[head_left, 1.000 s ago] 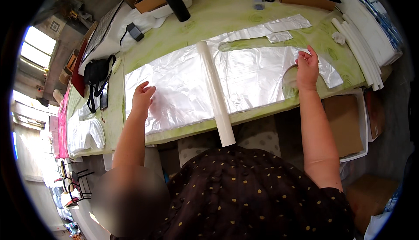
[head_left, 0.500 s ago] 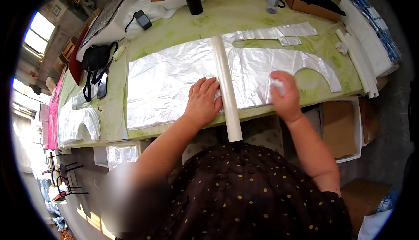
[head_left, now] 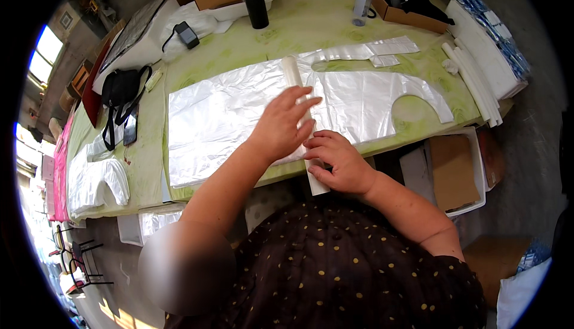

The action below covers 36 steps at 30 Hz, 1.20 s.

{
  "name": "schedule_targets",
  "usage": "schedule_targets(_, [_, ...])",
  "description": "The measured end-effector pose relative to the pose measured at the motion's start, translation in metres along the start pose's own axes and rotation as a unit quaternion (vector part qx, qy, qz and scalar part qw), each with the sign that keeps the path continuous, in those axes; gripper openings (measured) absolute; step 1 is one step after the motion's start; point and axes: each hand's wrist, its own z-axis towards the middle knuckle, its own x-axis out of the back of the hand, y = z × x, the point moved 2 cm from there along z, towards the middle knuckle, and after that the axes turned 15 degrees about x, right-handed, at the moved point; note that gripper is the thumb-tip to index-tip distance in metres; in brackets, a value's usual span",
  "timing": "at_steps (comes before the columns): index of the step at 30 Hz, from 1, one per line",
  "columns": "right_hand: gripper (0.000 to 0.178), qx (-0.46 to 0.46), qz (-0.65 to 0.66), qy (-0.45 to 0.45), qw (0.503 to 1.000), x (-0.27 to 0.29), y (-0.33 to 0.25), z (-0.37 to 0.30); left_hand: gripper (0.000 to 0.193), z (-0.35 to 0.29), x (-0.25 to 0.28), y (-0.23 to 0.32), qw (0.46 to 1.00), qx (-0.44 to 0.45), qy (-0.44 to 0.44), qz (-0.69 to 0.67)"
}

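A white plastic apron point(head_left: 221, 119), thin and shiny, lies flat on the table with its curved cut-outs and straps toward the right. Across its middle rests a long off-white roll point(head_left: 292, 73), its near end jutting past the table's front edge. My left hand point(head_left: 280, 124) is over the roll's middle, fingers spread and slightly blurred. Lower down, my right hand point(head_left: 342, 164) grips the roll near its close end, fingers and thumb bent against it. My hands cover much of the roll's middle.
Black bag point(head_left: 122, 87) and folded white plastic pieces point(head_left: 98, 179) lie left. Behind stand a black cylinder point(head_left: 255, 3), a water bottle point(head_left: 362, 3) and cardboard boxes point(head_left: 412, 18). White rolls point(head_left: 475, 87) lie right. Below the front edge is a white bin point(head_left: 480, 170).
My right hand has come left from the apron's right part onto the roll's near end. My left hand has shifted from beside the roll to over it, fingers spreading.
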Motion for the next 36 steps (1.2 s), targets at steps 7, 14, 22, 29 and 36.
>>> schedule_targets(7, [0.03,-0.053,-0.123,0.061,0.989,0.012,0.025,-0.001,0.014,-0.019,0.007,-0.03,0.996,0.051,0.066,-0.022])
schedule_targets(14, [0.05,-0.158,-0.231,-0.08,0.957,-0.014,0.088,0.052,0.036,-0.051,0.007,-0.051,0.993,0.109,-0.038,-0.018])
schedule_targets(22, [0.065,-0.334,-0.283,-0.166,0.883,0.012,0.189,0.098,0.037,-0.055,0.009,-0.053,0.989,0.139,-0.034,-0.033])
schedule_targets(29, [0.073,-0.672,-0.397,0.06,0.622,0.266,0.252,-0.042,0.037,-0.054,0.011,-0.047,0.988,0.144,-0.042,-0.035])
schedule_targets(36, [0.072,-0.313,-0.381,-0.022,0.87,0.164,0.213,-0.04,0.036,-0.056,0.011,-0.05,0.988,0.147,-0.037,-0.037])
